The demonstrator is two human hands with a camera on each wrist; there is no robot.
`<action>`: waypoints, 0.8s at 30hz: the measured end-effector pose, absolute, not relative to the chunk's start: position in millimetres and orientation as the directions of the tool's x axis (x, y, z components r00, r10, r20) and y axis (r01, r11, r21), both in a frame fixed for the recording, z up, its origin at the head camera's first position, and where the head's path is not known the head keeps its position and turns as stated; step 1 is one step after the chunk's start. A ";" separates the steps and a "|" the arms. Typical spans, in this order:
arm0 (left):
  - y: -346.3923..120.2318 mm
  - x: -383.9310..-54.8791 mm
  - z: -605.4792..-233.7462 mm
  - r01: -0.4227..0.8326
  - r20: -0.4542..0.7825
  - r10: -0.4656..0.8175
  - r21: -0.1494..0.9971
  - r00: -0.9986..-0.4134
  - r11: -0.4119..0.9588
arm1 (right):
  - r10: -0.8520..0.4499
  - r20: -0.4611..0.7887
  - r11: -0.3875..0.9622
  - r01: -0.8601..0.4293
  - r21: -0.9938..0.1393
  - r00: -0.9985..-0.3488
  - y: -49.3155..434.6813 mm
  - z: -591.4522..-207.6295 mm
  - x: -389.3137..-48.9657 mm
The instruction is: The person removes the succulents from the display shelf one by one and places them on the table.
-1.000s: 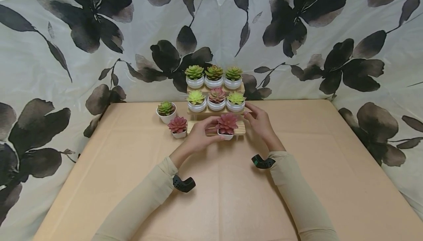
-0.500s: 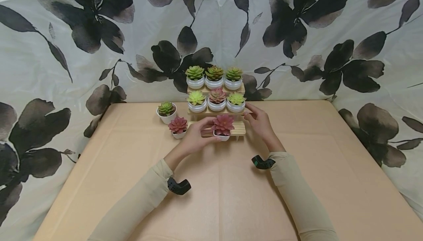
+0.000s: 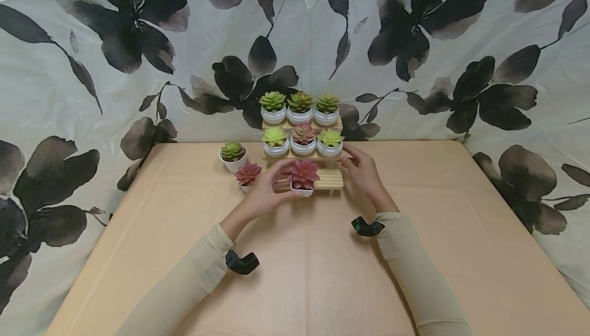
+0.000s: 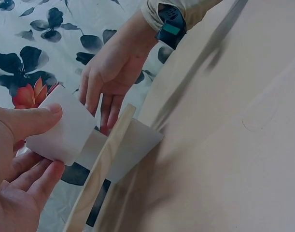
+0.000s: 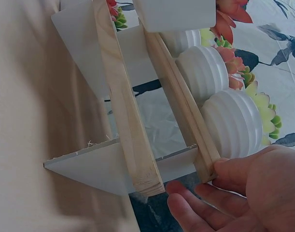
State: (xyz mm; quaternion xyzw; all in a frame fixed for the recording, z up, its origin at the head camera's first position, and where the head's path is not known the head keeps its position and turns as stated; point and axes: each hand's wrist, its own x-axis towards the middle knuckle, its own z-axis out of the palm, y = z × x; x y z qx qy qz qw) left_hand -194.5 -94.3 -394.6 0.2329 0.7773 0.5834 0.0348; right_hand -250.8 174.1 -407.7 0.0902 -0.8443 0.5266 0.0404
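My left hand grips the white pot of a red artificial succulent, thumb across one side and fingers around the other. The pot is tilted in the left wrist view and held at the bottom step of a three-tier wooden display stand. At the stand's right side is my right hand; its thumb and fingers pinch the end of the middle wooden slat. Three ribbed white pots with succulents stand on the middle tier and three more succulents on the top one.
Left of the stand, a green succulent in a round white pot stands on the tan tabletop. Close by is another red succulent, its pot partly behind my left hand. A floral cloth hangs behind the table.
My left hand has moved left along the bottom step with the red succulent, baring more of the step's right part. The right hand has stayed at the stand's side.
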 end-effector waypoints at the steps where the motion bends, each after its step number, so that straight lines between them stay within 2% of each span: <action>1: -95.3 -194.3 -394.6 0.327 0.224 0.403 0.923 -0.887 0.205 | -0.111 0.166 0.429 -0.198 -0.881 -0.980 174.2 -407.8 -251.0; 8: -105.2 -192.2 -394.5 0.365 0.257 0.414 0.908 -0.873 0.205 | -0.111 0.166 0.422 -0.197 -0.885 -0.980 174.1 -407.8 -250.9; 13: -114.4 -190.2 -392.7 0.358 0.248 0.393 0.903 -0.886 0.237 | -0.117 0.151 0.416 -0.186 -0.890 -0.982 174.2 -404.7 -250.4; 24: -133.4 -186.2 -392.9 0.344 0.252 0.347 0.909 -0.904 0.236 | -0.119 0.119 0.431 -0.159 -0.888 -0.986 161.8 -371.0 -226.5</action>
